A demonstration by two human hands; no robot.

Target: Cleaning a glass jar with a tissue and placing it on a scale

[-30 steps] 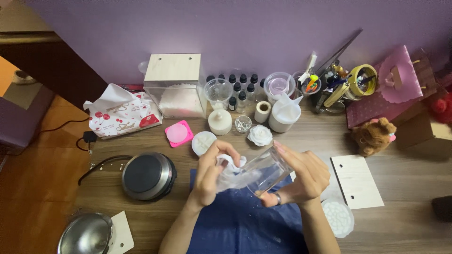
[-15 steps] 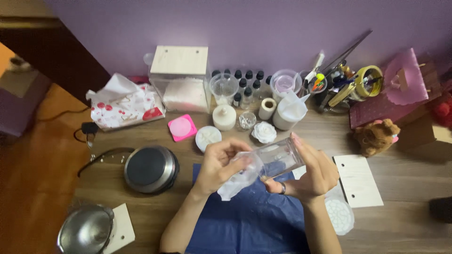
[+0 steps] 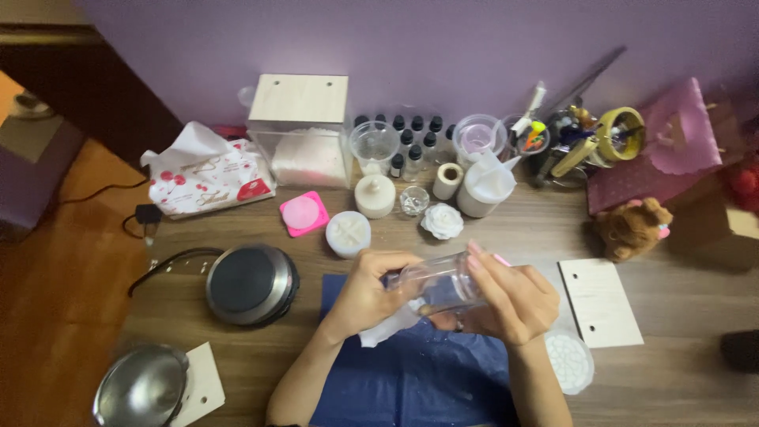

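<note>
1. Head view: a clear glass jar (image 3: 439, 282) lies on its side between both hands above the blue sheet (image 3: 411, 372) on the table (image 3: 680, 379), its long axis running from 9 to 3 o'clock, slightly tilted.
2. The right hand (image 3: 510, 300), at the jar's 3 o'clock end, wraps around its body and grips it.
3. The left hand (image 3: 368, 289), at the 9 o'clock end, clenches a white cloth (image 3: 387, 326) at the jar's mouth.
4. Both hands touch the jar; the white round candle (image 3: 348, 233) sits at 11 o'clock, well apart.
</note>
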